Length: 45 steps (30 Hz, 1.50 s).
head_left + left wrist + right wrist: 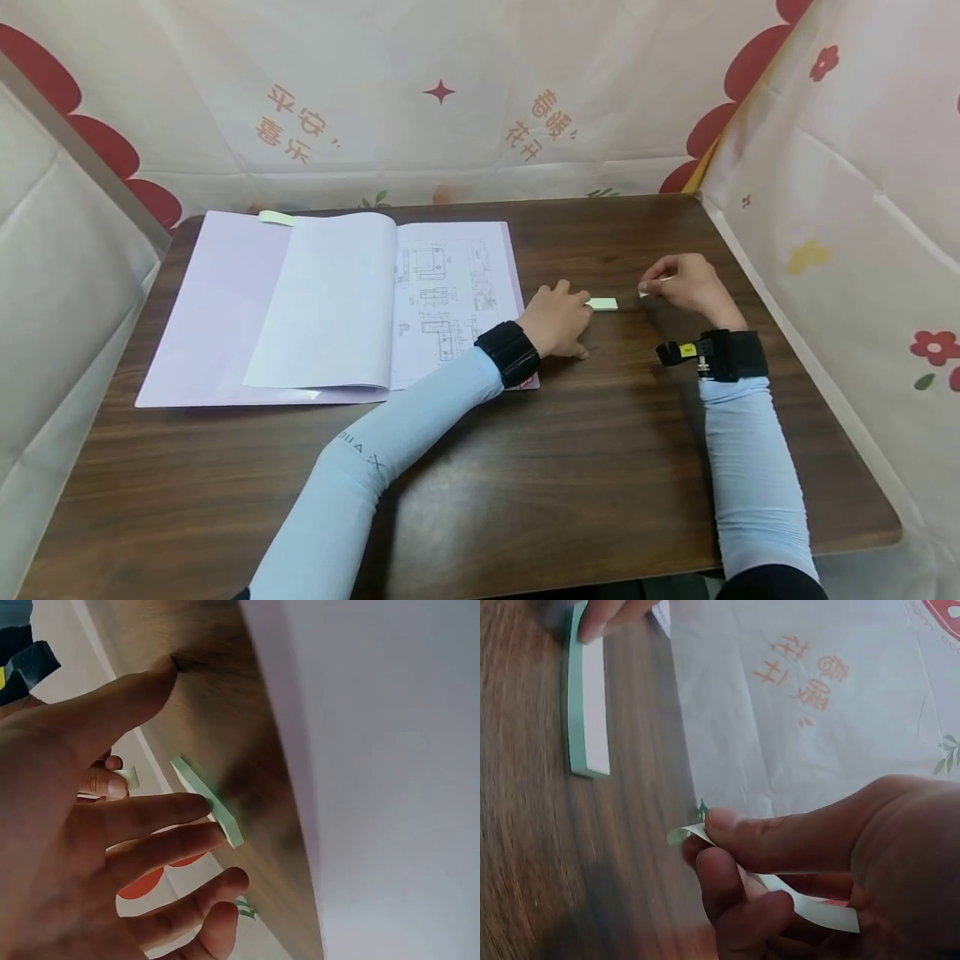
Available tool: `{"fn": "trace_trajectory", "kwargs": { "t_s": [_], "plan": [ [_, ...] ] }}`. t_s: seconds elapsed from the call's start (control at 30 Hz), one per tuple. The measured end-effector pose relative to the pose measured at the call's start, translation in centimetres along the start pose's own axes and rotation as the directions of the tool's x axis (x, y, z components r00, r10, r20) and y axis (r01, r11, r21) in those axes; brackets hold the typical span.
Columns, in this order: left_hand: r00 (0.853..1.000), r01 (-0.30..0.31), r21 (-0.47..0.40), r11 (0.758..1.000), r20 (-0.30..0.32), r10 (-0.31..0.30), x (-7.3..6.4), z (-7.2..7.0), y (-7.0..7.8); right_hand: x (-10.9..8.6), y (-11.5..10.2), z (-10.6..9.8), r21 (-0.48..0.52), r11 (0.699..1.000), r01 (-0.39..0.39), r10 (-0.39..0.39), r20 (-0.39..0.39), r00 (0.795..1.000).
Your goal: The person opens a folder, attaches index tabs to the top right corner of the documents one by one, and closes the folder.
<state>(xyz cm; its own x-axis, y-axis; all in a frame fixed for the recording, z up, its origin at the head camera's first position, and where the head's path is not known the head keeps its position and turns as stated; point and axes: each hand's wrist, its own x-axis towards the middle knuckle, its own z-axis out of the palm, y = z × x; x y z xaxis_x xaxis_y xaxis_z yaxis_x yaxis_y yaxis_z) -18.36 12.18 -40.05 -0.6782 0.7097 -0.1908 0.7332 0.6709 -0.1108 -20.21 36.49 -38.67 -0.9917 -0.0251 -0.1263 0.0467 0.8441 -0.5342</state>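
A thin pad of pale green sticky notes [603, 304] lies on the table to the right of an open booklet [322, 308]. My left hand [555, 321] reaches past the booklet's right edge, its fingers extended with tips touching the pad's near end. Off to the right, my right hand [693, 287] is raised over the table and pinches a single sticky note strip [821, 913] between thumb and fingers. The strip's free end curls out past the thumb in the right wrist view. Technical drawings cover the booklet's right page [457, 292]; its left page [330, 300] is blank.
A green sticky note tab [277, 218] sticks out at the top of the turned page. The booklet's pale purple cover lies spread on the brown wooden table [570, 467]. Printed cloth [480, 100] hangs behind the table and along both sides.
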Motion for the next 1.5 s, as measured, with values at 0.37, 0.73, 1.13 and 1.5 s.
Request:
{"fn": "trace_trajectory", "kwargs": {
  "t_s": [0.37,0.73,1.13,1.5],
  "plan": [
    [0.999,-0.046,-0.096,0.994,-0.024,0.044,-1.6,-0.8,-1.6,1.0,-1.7,1.6,-0.015,0.998,0.063,-0.063,-0.025,0.998],
    [0.991,0.003,-0.161,0.987,-0.135,-0.025,-11.1,1.4,-6.2,1.1,-3.6,4.0,0.208,0.932,0.296,-0.275,-0.123,0.953],
    [0.982,0.143,-0.258,0.956,-0.08,-0.169,-14.1,4.4,-7.9,8.6,-12.3,7.6,0.355,0.931,0.089,-0.11,0.039,0.993],
    [0.98,0.175,-0.284,0.943,-0.044,-0.195,-13.8,5.0,-7.9,15.2,-15.8,10.8,0.47,0.874,-0.122,0.118,0.037,0.992]
  ]
}}
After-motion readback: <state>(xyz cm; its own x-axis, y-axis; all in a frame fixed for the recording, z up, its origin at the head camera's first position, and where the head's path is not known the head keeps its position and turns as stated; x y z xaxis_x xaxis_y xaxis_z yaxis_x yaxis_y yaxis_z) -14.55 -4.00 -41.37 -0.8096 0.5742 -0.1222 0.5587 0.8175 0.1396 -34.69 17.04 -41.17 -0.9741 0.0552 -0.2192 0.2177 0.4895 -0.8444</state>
